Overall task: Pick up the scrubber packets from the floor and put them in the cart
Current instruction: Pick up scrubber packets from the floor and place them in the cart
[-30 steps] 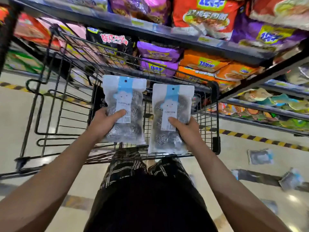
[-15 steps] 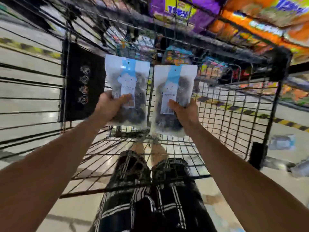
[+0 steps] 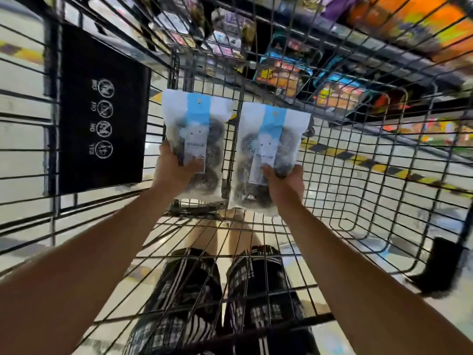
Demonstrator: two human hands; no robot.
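— What carries everything here?

— A black wire cart (image 3: 358,175), seen from above; its mesh bottom and side walls fill most of the view. A black panel (image 3: 102,108) with four round white pictograms is fixed on its left wall.

— And under the cart?

— A pale glossy floor (image 3: 340,201), visible through the mesh. A yellow-and-black hazard stripe (image 3: 371,163) runs across it on the right (blurred further along).

— Anything lying on the cart's bottom?

— I cannot tell that anything rests on the mesh itself. Beyond the cart's far wall stand store shelves (image 3: 384,49) stacked with colourful snack bags (image 3: 281,73).
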